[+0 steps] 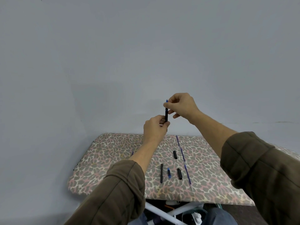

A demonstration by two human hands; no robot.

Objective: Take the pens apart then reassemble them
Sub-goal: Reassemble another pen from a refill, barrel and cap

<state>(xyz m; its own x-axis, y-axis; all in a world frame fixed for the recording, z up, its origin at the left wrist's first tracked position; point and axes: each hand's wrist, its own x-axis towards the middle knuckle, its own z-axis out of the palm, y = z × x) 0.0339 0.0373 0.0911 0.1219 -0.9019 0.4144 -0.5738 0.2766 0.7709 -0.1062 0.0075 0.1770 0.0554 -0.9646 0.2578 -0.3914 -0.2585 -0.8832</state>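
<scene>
In the head view, the lower end of the pen (pixel 166 115) is buried in the left hand (pixel 154 127). A small blue thing (pixel 132 153) at the left forearm's edge is mostly hidden and too slight to name. The pen is slim and black with a blue tip on top. It is held upright before the grey wall, above the far edge of the leopard-print counter (pixel 105 153). The left hand's fingers (pixel 165 124) curl round its lower end. The right hand (pixel 181 104) pinches its upper part just below the blue tip, fingers clamped on it. On the counter, well below both hands, lie a black barrel (pixel 161 173), a short blue piece (pixel 169 173), a near black cap (pixel 179 173), a far black cap (pixel 174 154) and a long thin blue refill (pixel 185 166).
</scene>
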